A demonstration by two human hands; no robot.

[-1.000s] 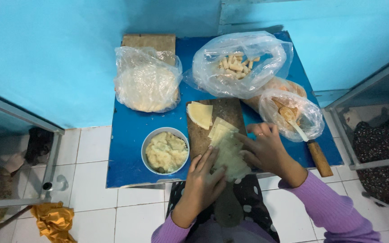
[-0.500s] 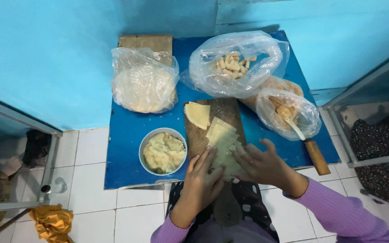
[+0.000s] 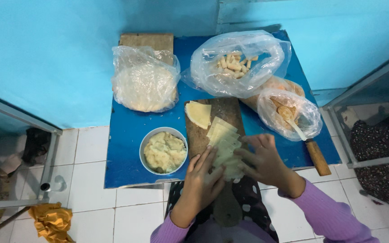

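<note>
My left hand [image 3: 205, 177] and my right hand [image 3: 264, 159] both rest on a row of pale yellow dough squares [image 3: 223, 141] overlapping along a dark wooden cutting board [image 3: 219, 112]. The fingers of each hand press the near end of the row from either side. A folded quarter-round piece of dough [image 3: 198, 114] lies at the board's far left. A white bowl of mashed yellow filling [image 3: 164, 150] sits just left of the board on the small blue table [image 3: 127, 135].
A clear bag of flat white wrappers [image 3: 144, 83] lies at the back left. Another bag of small rolled pieces [image 3: 237, 65] sits behind the board. A bag with a spoon [image 3: 289, 114] and a wooden handle [image 3: 318, 157] lie right. White tile floor surrounds the table.
My right hand has drawn back from the far part of the dough row to its near end, beside my left hand. The camera view has shifted slightly.
</note>
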